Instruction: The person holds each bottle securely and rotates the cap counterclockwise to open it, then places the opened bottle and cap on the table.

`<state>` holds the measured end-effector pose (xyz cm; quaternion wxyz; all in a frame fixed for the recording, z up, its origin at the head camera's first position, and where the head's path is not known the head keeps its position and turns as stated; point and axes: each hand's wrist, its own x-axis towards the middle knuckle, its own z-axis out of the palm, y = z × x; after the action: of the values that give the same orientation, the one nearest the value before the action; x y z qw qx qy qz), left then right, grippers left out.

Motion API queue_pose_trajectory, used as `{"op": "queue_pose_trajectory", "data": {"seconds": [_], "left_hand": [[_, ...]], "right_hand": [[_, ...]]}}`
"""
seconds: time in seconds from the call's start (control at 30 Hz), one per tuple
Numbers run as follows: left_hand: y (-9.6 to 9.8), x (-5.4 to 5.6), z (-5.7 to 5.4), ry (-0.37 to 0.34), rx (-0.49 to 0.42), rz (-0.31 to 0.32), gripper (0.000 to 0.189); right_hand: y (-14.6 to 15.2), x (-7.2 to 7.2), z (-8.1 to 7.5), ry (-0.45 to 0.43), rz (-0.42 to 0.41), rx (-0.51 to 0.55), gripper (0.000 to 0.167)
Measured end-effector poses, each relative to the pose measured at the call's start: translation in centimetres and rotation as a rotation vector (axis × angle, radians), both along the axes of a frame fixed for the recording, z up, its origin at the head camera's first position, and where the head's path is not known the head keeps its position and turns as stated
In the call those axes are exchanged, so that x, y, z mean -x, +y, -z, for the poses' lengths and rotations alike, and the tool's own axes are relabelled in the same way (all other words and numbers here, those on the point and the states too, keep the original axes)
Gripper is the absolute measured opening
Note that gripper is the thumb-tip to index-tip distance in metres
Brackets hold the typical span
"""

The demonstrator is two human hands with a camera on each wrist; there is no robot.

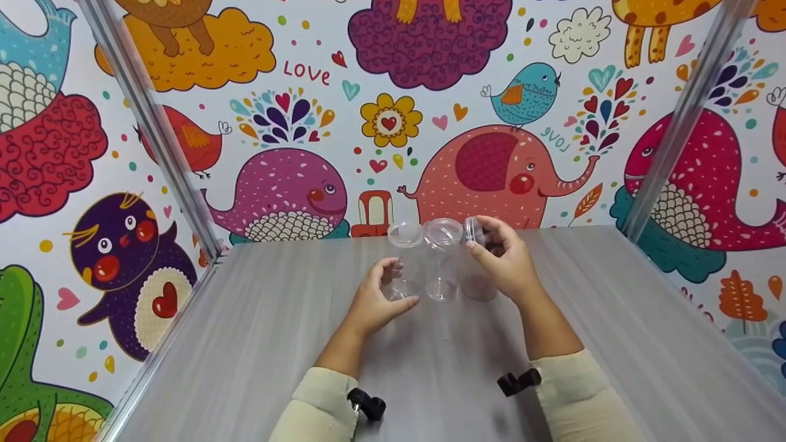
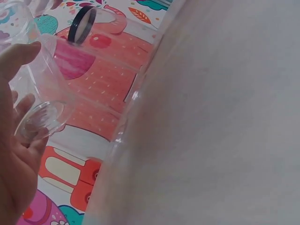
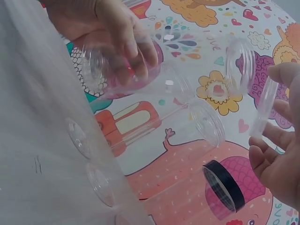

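Black edges the lid [image 3: 224,186] of one jar [image 3: 180,206] among several standing on the worktop [image 1: 245,368], above which the left hand [image 1: 377,301] grips an open jar [image 2: 47,82] while the right hand [image 1: 509,261] pinches a clear lid [image 3: 265,108] near its mouth.

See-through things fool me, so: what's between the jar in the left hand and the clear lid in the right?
In the head view, at least one other clear jar shows between the held jar and the clear lid.
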<state>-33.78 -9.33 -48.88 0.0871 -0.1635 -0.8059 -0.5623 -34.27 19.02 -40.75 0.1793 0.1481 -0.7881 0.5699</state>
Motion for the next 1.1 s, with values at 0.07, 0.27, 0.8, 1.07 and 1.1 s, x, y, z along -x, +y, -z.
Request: {"op": "queue_pose_trajectory", "data": {"seconds": [0.07, 0.27, 0.8, 1.07, 1.1], "left_hand": [[-0.4, 0.1, -0.2, 0.007, -0.01, -0.018, 0.088], [-1.3, 0.0, -0.6, -0.008, -0.056, -0.054, 0.09], [-5.3, 1.1, 0.0, 0.049, -0.129, -0.198, 0.09], [-7.9, 1.5, 0.6, -0.02, -0.15, -0.284, 0.092], [-8.2, 1.5, 0.6, -0.031, -0.148, -0.297, 0.092]], "right_hand": [[0.1, 0.1, -0.1, -0.002, -0.005, 0.02, 0.056], [0.8, 0.3, -0.1, -0.001, -0.03, 0.047, 0.064], [5.9, 0.9, 0.5, -0.077, 0.068, 0.069, 0.068], [8.1, 1.9, 1.7, -0.146, 0.154, 0.09, 0.07], [8.3, 2.1, 1.9, -0.159, 0.16, 0.097, 0.07]]}}
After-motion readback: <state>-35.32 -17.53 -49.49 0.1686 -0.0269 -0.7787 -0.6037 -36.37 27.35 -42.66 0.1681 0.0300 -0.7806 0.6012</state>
